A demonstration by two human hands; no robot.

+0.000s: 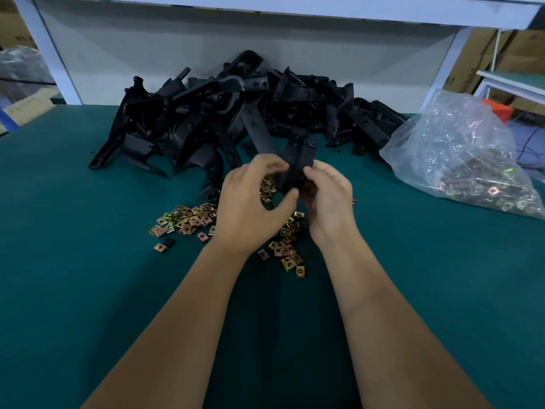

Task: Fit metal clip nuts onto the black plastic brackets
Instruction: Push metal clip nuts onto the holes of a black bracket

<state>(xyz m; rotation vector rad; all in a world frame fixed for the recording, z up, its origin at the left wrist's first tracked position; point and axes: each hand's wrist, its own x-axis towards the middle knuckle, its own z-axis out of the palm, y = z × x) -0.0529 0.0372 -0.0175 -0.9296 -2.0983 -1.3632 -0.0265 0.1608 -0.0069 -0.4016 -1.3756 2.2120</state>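
A black plastic bracket (298, 156) stands upright between my hands above the green table (88, 276). My left hand (250, 208) pinches its lower left side with thumb and curled fingers. My right hand (327, 199) grips its lower right side, fingers wrapped around it. Whether a clip nut sits between my fingers is hidden. Loose brass-coloured clip nuts (182, 221) lie scattered on the table beneath my hands. A big pile of black brackets (224, 113) is heaped at the back.
A clear plastic bag of clip nuts (466, 160) lies at the right. A white shelf frame (47, 51) and back panel stand behind the pile. Cardboard boxes (483, 51) and an orange object (498, 109) sit off the table's right.
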